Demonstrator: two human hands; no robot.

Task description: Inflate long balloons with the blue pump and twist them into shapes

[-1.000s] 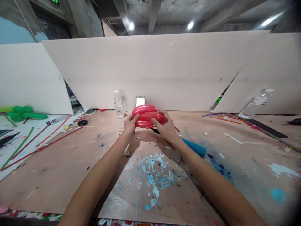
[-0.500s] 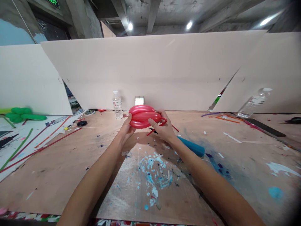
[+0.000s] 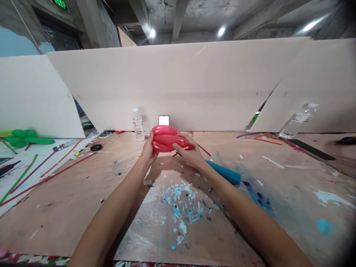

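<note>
A shiny red twisted balloon (image 3: 168, 141), made of plump segments lying side by side, is held above the table between both hands. My left hand (image 3: 149, 149) is closed on its left end, thumb up along the side. My right hand (image 3: 190, 150) grips the right end, where a thin uninflated tail shows by the fingers; the thumb presses on the near segment. Under the right wrist lies a blue cylinder (image 3: 224, 172) on the table. Thin red balloon strips (image 3: 203, 149) lie just behind and below the right hand.
A clear water bottle (image 3: 138, 125) stands behind the left hand, beside a small lit screen (image 3: 164, 120) against the white board (image 3: 178, 81). Another bottle (image 3: 299, 120) leans at right. A green balloon shape (image 3: 23, 138) and uninflated strips lie left. Blue paint flakes (image 3: 183, 204) dot the wooden table.
The red balloon has turned slightly in the hands, and the loop of its thin tail at the right end no longer stands out. Both hands keep their hold.
</note>
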